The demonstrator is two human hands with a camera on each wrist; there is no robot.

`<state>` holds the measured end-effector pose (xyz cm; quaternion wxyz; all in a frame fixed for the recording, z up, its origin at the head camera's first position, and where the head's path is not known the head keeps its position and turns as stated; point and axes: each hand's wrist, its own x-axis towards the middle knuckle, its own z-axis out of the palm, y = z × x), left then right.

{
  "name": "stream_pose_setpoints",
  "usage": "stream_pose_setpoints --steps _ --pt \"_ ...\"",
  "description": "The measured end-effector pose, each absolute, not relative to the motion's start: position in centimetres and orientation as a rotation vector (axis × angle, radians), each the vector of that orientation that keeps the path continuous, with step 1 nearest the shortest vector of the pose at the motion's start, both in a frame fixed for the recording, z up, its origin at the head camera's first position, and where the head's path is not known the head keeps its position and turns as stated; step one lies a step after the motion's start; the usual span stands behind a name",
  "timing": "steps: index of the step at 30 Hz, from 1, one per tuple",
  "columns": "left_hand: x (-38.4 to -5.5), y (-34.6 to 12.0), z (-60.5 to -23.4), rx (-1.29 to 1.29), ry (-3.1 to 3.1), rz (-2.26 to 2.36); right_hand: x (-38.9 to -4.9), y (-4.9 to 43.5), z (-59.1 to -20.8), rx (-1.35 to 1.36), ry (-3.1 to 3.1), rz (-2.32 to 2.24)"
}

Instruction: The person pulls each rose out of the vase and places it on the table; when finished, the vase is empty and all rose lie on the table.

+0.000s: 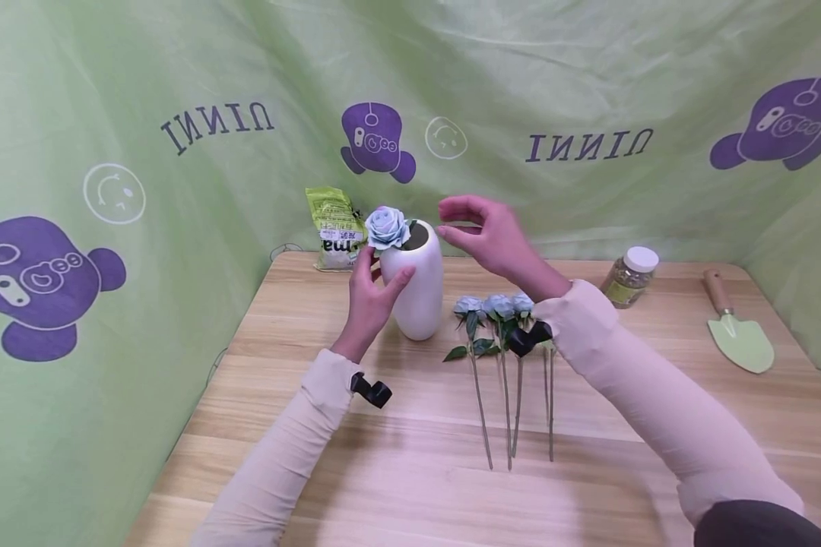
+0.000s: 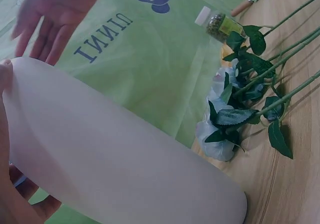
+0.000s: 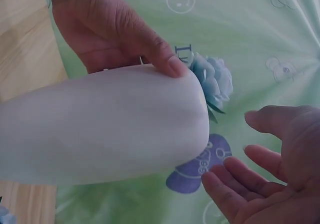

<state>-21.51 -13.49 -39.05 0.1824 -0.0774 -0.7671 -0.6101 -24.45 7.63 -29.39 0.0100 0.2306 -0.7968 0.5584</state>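
Note:
A tall white vase (image 1: 419, 292) stands on the table, with one pale blue artificial rose (image 1: 387, 228) at its mouth, leaning to the left side. My left hand (image 1: 375, 300) grips the vase near the rim, thumb on the near side; in the right wrist view that thumb (image 3: 172, 64) presses just below the rim. Right of the vase mouth, my right hand (image 1: 489, 235) hovers in the air, fingers loosely bent and holding nothing. In the right wrist view its palm (image 3: 305, 154) faces the vase without touching it. The rose's stem is hidden inside the vase.
Several blue roses (image 1: 499, 306) with long stems lie right of the vase. Behind it stands a green and white bag (image 1: 335, 235). A white-lidded jar (image 1: 629, 277) and a small trowel (image 1: 740, 338) are on the right. Green printed cloth (image 1: 280, 175) hangs behind the table.

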Motion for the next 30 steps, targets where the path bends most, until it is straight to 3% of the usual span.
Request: stream_pose_setpoints --steps 9,20,30 --pt "-21.6 -13.7 -38.7 -0.235 -2.111 -1.787 -25.4 4.3 -28.1 0.953 -2.665 1.451" --pt "-21.5 -14.1 -38.0 -0.283 -2.207 -1.811 -25.9 2.4 -27.8 1.038 -2.658 1.259" --pt "-21.5 -14.3 -37.9 -0.273 -2.240 -1.853 -26.2 1.7 -28.1 0.973 -2.488 1.513"
